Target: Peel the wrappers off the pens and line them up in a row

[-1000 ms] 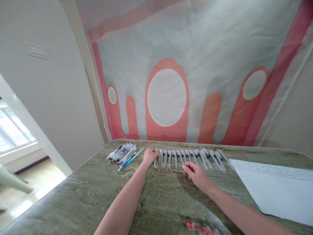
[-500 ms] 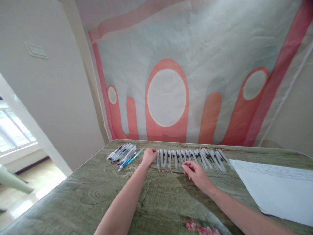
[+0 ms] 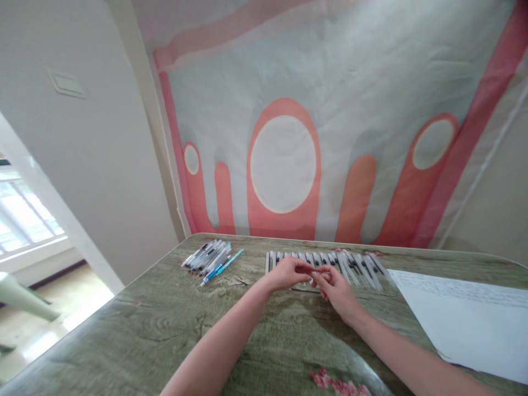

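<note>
My left hand (image 3: 291,272) and my right hand (image 3: 333,287) meet fingertip to fingertip above the table, both with fingers pinched together. Whatever lies between the fingertips is too small to make out. Just behind them runs a row of clear pen tubes with black parts (image 3: 344,268), laid side by side; the hands cover part of its middle. The tubes at the row's right end are tilted and less even. To the left lies a pile of pens (image 3: 208,257), with a blue pen (image 3: 212,274) and a light-blue pen (image 3: 230,261) at its right edge.
A white sheet with handwriting along its top (image 3: 474,324) lies on the right of the wood-patterned table (image 3: 136,335). A wall with a red and white printed covering (image 3: 283,165) rises right behind the far edge. At lower left stands a pale green leg (image 3: 28,297).
My left hand has moved right from the left end of the pen tubes to meet my right hand. My right hand stays nearly in place. The view has shifted slightly.
</note>
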Motion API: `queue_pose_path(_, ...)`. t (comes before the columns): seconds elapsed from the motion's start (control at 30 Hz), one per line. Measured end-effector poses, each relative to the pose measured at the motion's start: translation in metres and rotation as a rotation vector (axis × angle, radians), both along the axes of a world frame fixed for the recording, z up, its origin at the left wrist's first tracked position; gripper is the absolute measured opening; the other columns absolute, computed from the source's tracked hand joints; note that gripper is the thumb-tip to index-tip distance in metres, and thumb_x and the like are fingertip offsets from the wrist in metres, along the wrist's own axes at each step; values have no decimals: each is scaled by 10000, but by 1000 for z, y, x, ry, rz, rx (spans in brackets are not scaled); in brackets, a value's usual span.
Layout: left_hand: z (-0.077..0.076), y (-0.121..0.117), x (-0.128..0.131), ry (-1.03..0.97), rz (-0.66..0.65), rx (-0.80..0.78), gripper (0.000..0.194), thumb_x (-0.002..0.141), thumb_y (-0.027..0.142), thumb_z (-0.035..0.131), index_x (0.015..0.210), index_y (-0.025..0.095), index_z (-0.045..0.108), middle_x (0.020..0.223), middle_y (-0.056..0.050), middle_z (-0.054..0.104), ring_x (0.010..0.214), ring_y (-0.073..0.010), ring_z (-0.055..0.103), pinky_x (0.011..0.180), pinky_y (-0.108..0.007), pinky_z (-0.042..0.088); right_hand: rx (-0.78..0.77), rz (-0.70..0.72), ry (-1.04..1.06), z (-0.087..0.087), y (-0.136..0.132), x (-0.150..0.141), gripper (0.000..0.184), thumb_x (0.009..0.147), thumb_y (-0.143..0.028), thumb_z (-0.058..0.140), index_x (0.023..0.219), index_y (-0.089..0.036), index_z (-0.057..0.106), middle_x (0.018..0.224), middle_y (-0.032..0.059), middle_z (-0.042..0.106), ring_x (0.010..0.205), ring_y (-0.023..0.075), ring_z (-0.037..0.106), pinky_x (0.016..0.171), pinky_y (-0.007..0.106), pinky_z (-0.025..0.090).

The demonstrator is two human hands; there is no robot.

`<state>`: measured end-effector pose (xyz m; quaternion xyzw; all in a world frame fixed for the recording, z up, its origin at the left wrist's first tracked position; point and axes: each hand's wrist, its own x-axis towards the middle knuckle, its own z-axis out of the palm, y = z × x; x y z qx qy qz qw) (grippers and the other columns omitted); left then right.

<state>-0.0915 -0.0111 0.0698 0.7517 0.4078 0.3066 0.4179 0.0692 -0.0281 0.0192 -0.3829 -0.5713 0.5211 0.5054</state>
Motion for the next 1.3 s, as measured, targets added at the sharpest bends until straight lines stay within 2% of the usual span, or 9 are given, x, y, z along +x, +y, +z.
queue_pose_path(0.13, -7, -1, 9, -66, 36, -30, 317, 650, 304, 588, 917, 148, 656, 788, -59, 670, 731, -158, 599, 667, -223, 446, -7, -24, 23, 1, 0, 1, 419, 681, -535, 537, 882, -181, 436, 532, -41, 533, 388, 69, 375, 369, 182, 245)
queue_pose_path(0.3, -9, -2, 11, -94, 23, -63, 279, 640, 305, 597, 856, 142, 669, 760, -56, 668, 700, -152, 592, 651, -214, 443, 4, -19, 33, -2, 1, 1, 387, 690, -512, 542, 873, -193, 424, 518, -55, 524, 381, 71, 372, 371, 185, 244)
queue_pose_path(0.6, -13, 2, 8, -4, 9, 81, 210, 653, 294, 585, 772, 149, 679, 694, -35, 645, 641, -127, 561, 607, -194, 418, 2, 4, -7, -1, -2, 0, 370, 720, -520, 506, 884, -196, 433, 511, -51, 492, 397, 84, 387, 382, 191, 261)
queue_pose_path(0.7, -12, 13, -3, -12, 137, 193, 200, 641, 300, 600, 764, 163, 678, 738, -46, 645, 680, -132, 567, 641, -202, 423, -10, 7, 28, -2, -2, -1, 349, 760, -528, 436, 869, -197, 445, 537, -35, 512, 383, 80, 382, 375, 197, 277)
queue_pose_path(0.8, -15, 29, -27, -71, 358, 235, 216, 653, 294, 589, 802, 157, 661, 740, -52, 645, 671, -128, 569, 642, -212, 431, -25, 15, 64, -2, -2, -1, 351, 770, -534, 411, 846, -194, 453, 538, -33, 518, 366, 71, 380, 361, 191, 277)
queue_pose_path(0.87, -21, 41, -47, -88, 506, 266, 230, 665, 270, 575, 854, 157, 643, 720, -39, 639, 640, -116, 563, 640, -216, 432, -26, 20, 85, -2, -1, -1, 350, 767, -531, 418, 842, -191, 460, 534, -36, 519, 362, 63, 381, 357, 182, 280)
queue_pose_path(1.0, -38, 57, -78, -20, 685, 306, 183, 687, 219, 545, 831, 146, 630, 729, -32, 638, 638, -108, 567, 648, -228, 436, -32, 20, 110, -3, -1, 0, 359, 750, -535, 440, 834, -187, 475, 527, -37, 525, 358, 58, 386, 349, 174, 286)
queue_pose_path(1.13, -52, 60, -90, 57, 750, 364, 148, 693, 204, 544, 799, 141, 626, 733, -29, 641, 669, -107, 571, 665, -229, 437, -51, 22, 125, -4, -1, 0, 356, 744, -536, 449, 831, -193, 479, 526, -41, 528, 356, 60, 384, 345, 176, 281)
queue_pose_path(1.3, -55, 55, -89, 195, 752, 427, 98, 675, 198, 571, 731, 161, 641, 724, -15, 636, 687, -105, 564, 687, -228, 425, -44, 28, 126, -5, 0, 0, 326, 777, -506, 429, 838, -189, 473, 532, -38, 531, 359, 59, 381, 342, 173, 279)
